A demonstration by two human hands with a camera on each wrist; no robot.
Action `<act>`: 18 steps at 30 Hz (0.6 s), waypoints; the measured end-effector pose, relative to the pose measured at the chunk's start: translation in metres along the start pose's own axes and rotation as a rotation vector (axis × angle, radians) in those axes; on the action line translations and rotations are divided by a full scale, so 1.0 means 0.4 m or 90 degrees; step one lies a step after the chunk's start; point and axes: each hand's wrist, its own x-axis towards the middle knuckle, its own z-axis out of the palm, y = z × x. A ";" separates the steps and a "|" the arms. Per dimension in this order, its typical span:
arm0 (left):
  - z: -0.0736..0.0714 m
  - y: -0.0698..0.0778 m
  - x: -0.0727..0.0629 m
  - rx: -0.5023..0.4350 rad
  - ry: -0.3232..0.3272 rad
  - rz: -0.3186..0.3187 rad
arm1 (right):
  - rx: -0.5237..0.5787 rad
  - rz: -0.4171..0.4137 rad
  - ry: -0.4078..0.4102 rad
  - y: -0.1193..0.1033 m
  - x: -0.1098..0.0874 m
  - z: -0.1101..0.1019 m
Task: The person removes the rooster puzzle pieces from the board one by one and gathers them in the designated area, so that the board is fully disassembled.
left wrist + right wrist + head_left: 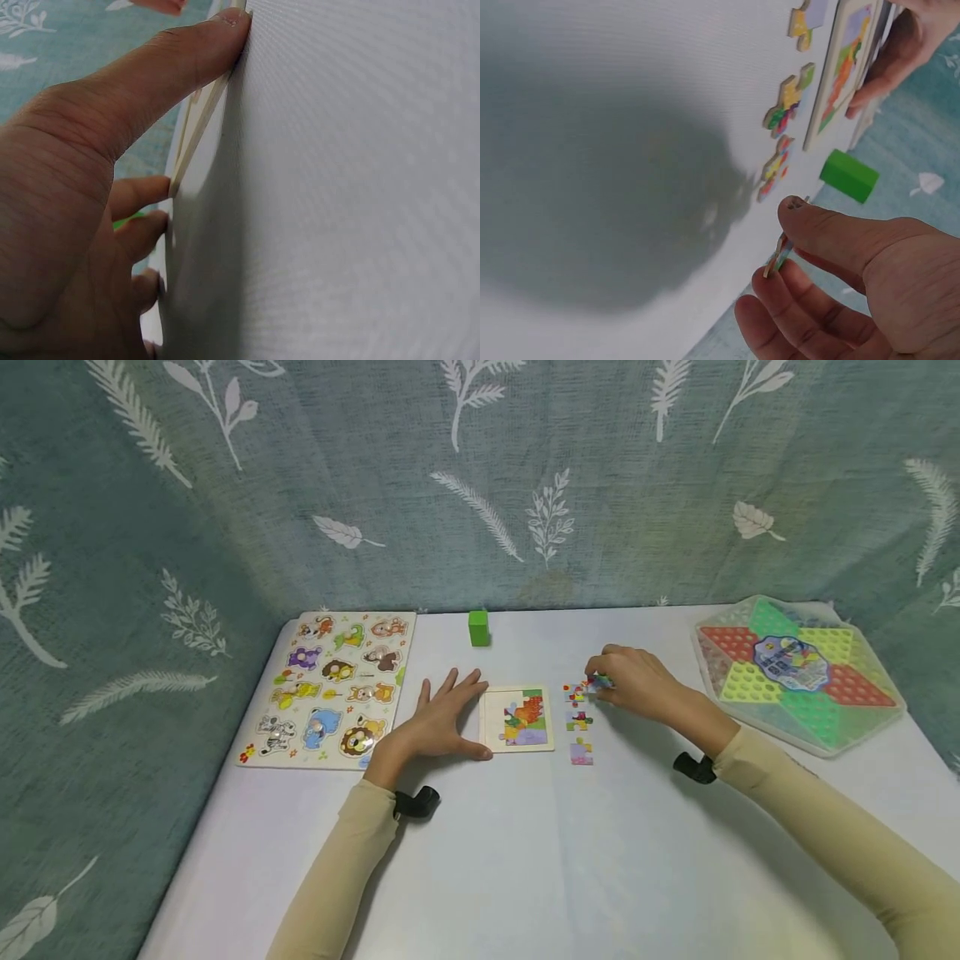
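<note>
A small square puzzle board [492, 718] with a pale wooden frame lies mid-table, partly filled with joined pieces. My left hand [438, 722] spreads its straight fingers at the board's left side, thumb touching the near corner and index finger the far one. In the left wrist view, the thumb [172, 71] presses on the frame's edge. To the right of the board, my right hand [637, 681] pinches a jigsaw piece [780, 255] between thumb and fingers, raised off the table. Loose jigsaw pieces lie in a column beside it: one lilac [581, 752], one multicoloured [578, 721], one red-and-yellow [574, 692].
An animal peg puzzle [322, 760] lies at the left. The green block [478, 629] stands behind the puzzle board. At the right is a hexagonal game board [810, 710] with coloured triangles. A leaf-patterned curtain [615, 543] hangs along the table's back edge.
</note>
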 end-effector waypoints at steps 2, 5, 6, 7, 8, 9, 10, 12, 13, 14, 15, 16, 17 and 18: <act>0.000 -0.005 -0.004 -0.002 0.003 -0.002 | 0.000 -0.005 -0.003 0.002 0.005 0.005; 0.001 -0.009 -0.008 -0.009 0.006 0.002 | 0.000 0.001 -0.010 0.005 0.007 0.013; 0.001 -0.010 -0.008 -0.010 0.007 0.004 | -0.001 0.000 -0.012 0.007 0.007 0.016; 0.001 -0.010 -0.009 -0.011 0.007 0.005 | -0.001 0.001 -0.014 0.007 0.006 0.018; 0.002 -0.011 -0.009 -0.012 0.008 0.006 | -0.001 0.002 -0.015 0.008 0.006 0.021; 0.001 -0.011 -0.009 -0.014 0.007 0.005 | -0.002 0.002 -0.015 0.009 0.005 0.024; 0.002 -0.011 -0.009 -0.014 0.007 0.005 | -0.002 0.001 -0.014 0.010 0.004 0.026; 0.002 -0.011 -0.008 -0.013 0.007 0.005 | -0.004 0.001 -0.014 0.011 0.003 0.028; 0.002 -0.011 -0.008 -0.013 0.007 0.006 | -0.004 0.003 -0.014 0.011 0.002 0.029; 0.002 -0.011 -0.007 -0.014 0.007 0.007 | -0.004 0.004 -0.015 0.011 0.002 0.029; 0.002 -0.010 -0.007 -0.014 0.007 0.008 | -0.005 0.006 -0.017 0.012 0.001 0.029; 0.001 -0.009 -0.006 -0.014 0.008 0.010 | -0.006 0.010 -0.019 0.014 0.001 0.029; 0.001 -0.008 -0.006 -0.014 0.008 0.011 | -0.006 0.015 -0.022 0.015 -0.001 0.028; 0.000 -0.006 -0.005 -0.014 0.008 0.011 | -0.007 0.021 -0.024 0.016 -0.002 0.027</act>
